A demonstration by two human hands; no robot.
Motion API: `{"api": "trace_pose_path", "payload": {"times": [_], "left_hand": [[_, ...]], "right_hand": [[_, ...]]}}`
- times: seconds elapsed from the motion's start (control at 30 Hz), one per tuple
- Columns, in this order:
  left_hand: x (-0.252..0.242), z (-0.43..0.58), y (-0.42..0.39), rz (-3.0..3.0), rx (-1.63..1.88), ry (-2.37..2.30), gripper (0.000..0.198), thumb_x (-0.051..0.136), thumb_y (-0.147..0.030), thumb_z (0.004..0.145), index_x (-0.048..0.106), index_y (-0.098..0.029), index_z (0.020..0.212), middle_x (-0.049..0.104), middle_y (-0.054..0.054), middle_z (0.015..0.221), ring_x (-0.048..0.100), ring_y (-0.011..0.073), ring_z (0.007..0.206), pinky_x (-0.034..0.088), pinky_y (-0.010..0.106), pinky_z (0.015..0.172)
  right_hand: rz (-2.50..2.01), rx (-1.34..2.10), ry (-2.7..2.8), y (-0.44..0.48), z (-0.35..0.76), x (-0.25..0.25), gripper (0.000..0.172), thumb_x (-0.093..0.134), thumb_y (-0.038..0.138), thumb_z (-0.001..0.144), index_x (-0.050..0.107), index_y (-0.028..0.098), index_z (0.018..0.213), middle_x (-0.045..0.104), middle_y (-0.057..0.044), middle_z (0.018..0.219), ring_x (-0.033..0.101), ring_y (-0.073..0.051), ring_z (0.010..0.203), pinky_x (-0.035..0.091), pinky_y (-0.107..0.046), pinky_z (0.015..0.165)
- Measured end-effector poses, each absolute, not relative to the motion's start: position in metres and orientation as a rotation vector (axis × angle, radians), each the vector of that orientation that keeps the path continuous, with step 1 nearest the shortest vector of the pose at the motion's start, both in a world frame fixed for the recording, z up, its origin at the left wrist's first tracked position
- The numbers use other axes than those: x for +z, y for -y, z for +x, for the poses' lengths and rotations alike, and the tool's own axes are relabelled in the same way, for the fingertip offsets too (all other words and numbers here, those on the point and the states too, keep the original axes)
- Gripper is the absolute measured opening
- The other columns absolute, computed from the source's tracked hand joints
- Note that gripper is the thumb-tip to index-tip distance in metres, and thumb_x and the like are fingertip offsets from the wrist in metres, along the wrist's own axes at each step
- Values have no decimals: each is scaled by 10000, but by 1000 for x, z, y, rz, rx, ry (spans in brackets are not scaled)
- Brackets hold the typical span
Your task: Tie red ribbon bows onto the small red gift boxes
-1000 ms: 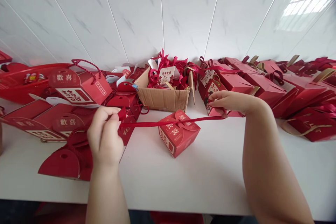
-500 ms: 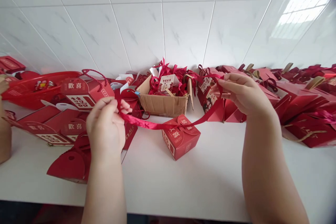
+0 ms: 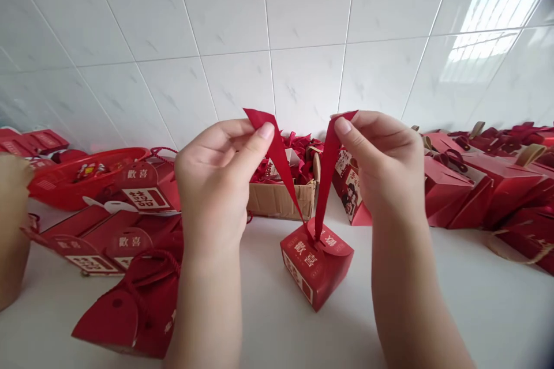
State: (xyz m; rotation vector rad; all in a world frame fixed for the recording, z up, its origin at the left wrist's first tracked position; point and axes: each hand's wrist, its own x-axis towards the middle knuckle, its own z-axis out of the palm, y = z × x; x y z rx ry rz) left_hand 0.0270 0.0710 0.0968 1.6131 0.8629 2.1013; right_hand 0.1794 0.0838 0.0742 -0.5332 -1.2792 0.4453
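Observation:
A small red gift box with pale printed characters stands on the white table, its top flaps folded together. From the top of the box rises a red ribbon, its two ends drawn up in a narrow V. My left hand pinches one end between thumb and fingers, with the pointed tip sticking out above. The other end is pinched in my right hand, at about the same height. Both hands are above the box, a short way apart.
Behind the box stands a cardboard carton full of red ribbons. Red boxes crowd the right side, and more boxes are at the left. A red plastic tray lies far left, near another person's arm. A tiled wall closes the back.
Both hands have moved up and closer together. The ribbon, slack in a wide curve before, is now pulled upward from the box. The camera view has shifted.

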Motion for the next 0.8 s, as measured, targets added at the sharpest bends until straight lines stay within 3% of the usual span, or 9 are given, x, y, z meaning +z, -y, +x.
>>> {"api": "trace_pose_path", "payload": {"times": [0.1,0.27,0.43,0.63,0.8], "left_hand": [[93,25,-76,1628,2247,-860,40,699,-228,742,663,-241,732,676,-29,720,627,135,714,524,289,663],[92,20,-81,1648,2352,-877,63,698,-216,751,657,-253,721,638,-51,654,597,113,669,491,260,606],[91,17,-83,1665,2378,-909,41,710,-254,747,669,-251,748,658,-43,694,600,121,695,484,266,591],[91,13,-84,1644,2475,-874,42,721,-217,743,687,-240,736,667,-48,709,605,114,686,506,301,655],[93,13,-83,1659,2441,-915,29,716,-221,758,687,-219,762,675,-55,723,636,129,744,503,306,668]], "right_hand": [[-537,378,1246,-75,179,78,24,641,256,816,662,264,807,687,21,797,673,-157,789,566,-316,721],[-507,317,1160,-59,177,86,184,657,107,778,685,276,712,679,55,728,661,-132,692,568,-290,654],[-526,324,1176,-51,180,85,191,675,115,775,711,296,723,679,52,724,658,-130,690,553,-285,645],[-583,293,1332,-42,187,80,83,636,265,828,690,326,816,688,38,820,685,-228,854,565,-375,715],[-574,258,1171,-38,179,88,182,666,126,785,702,281,696,666,47,691,661,-164,676,562,-330,650]]}}
